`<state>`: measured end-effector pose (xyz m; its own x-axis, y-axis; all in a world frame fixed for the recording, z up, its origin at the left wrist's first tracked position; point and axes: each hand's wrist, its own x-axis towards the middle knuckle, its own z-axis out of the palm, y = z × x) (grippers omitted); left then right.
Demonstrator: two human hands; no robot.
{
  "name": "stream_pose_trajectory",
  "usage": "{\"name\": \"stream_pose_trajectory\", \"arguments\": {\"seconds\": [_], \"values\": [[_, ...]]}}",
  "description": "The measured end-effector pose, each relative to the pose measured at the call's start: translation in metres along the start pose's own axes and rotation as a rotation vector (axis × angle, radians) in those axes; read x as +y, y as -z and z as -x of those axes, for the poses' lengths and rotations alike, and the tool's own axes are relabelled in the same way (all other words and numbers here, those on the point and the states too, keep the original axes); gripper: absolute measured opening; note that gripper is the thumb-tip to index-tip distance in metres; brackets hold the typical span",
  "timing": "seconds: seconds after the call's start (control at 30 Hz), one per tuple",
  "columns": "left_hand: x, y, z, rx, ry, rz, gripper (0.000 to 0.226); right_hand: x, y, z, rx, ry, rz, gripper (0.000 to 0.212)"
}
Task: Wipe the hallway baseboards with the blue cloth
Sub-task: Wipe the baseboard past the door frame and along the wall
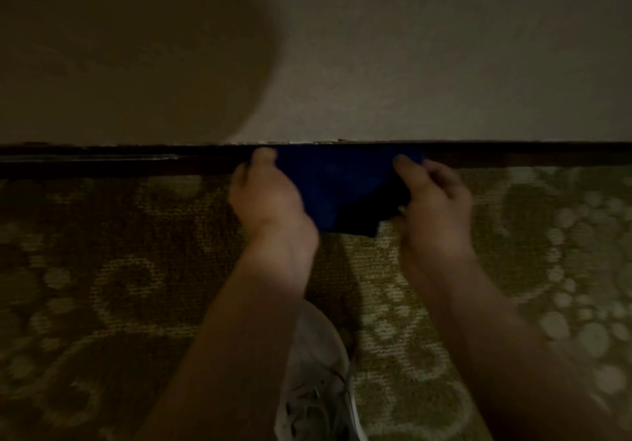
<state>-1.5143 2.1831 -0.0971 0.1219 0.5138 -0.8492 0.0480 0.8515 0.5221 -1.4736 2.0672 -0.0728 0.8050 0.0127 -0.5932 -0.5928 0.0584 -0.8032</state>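
At mid-frame both hands, left hand point(265, 197) and right hand point(432, 197), pinched the dark blue cloth point(333, 184) stretched flat against the dark wooden baseboard point(119, 163), probably so more of it got wiped per pass.

The cloth point(337, 184) is deep blue, its lower right fold so shadowed that it reads nearly black. The baseboard point(119, 162) is very dark brown, almost black, with a thin paler streak along its left stretch. The wall point(444, 47) is plain beige-grey, dimmed on the left by a broad rounded shadow. The carpet point(102, 269) is olive green with pale cream scrolls and clusters of round dots. The sneaker point(318, 382) is white-grey with matching laces.
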Motion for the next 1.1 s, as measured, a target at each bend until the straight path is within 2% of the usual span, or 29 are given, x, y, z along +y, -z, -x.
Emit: {"name": "stream_pose_trajectory", "arguments": {"seconds": [0.07,0.13,0.2,0.3,0.4,0.5,0.57,0.63,0.77,0.8,0.87,0.9,0.97,1.03,1.1], "values": [[0.007,0.0,-0.005,0.063,-0.024,0.044,0.06,0.008,-0.013,0.004,-0.134,0.007,0.089,0.012],[0.002,-0.009,0.005,0.108,-0.061,0.062,0.045,0.008,-0.01,0.001,-0.14,-0.013,0.109,0.013],[-0.016,-0.025,0.023,0.084,-0.049,0.041,0.03,0.0,0.009,-0.01,0.004,-0.025,0.045,0.013],[-0.044,-0.039,0.045,-0.138,0.075,-0.046,0.017,-0.015,0.046,-0.024,0.241,0.042,-0.001,0.006],[-0.044,-0.032,0.048,-0.204,0.17,-0.087,0.003,-0.019,0.049,-0.033,0.276,0.065,0.019,0.008],[-0.026,-0.001,0.037,-0.067,0.121,-0.048,0.012,-0.002,0.005,-0.036,0.27,0.103,0.081,0.015],[-0.019,0.024,0.025,0.004,0.084,-0.013,0.03,0.017,-0.029,-0.028,0.274,0.137,0.11,0.012],[-0.01,0.044,0.018,0.105,0.06,0.04,0.046,0.041,-0.058,-0.011,0.191,0.128,0.147,0.009],[-0.004,0.06,0.004,0.253,0.001,0.132,0.048,0.066,-0.093,0.017,-0.165,0.064,0.311,0.014],[-0.004,0.06,0.005,0.235,0.013,0.149,0.049,0.065,-0.091,0.015,-0.207,0.055,0.345,0.015],[-0.007,0.057,0.009,0.158,0.019,0.079,0.05,0.053,-0.072,0.003,-0.15,0.058,0.317,0.007],[-0.01,0.055,0.009,0.076,0.018,0.029,0.05,0.043,-0.057,-0.006,-0.058,0.064,0.272,0.006],[-0.014,0.047,0.015,-0.152,0.049,-0.036,0.044,0.021,-0.023,-0.024,0.151,0.113,0.234,0.02],[-0.017,0.038,0.023,-0.32,0.072,-0.115,0.026,0.004,0.0,-0.039,0.249,0.142,0.288,0.022],[-0.019,0.033,0.029,-0.288,0.054,-0.155,0.008,0.003,0.001,-0.047,0.303,0.171,0.377,0.017]]}}
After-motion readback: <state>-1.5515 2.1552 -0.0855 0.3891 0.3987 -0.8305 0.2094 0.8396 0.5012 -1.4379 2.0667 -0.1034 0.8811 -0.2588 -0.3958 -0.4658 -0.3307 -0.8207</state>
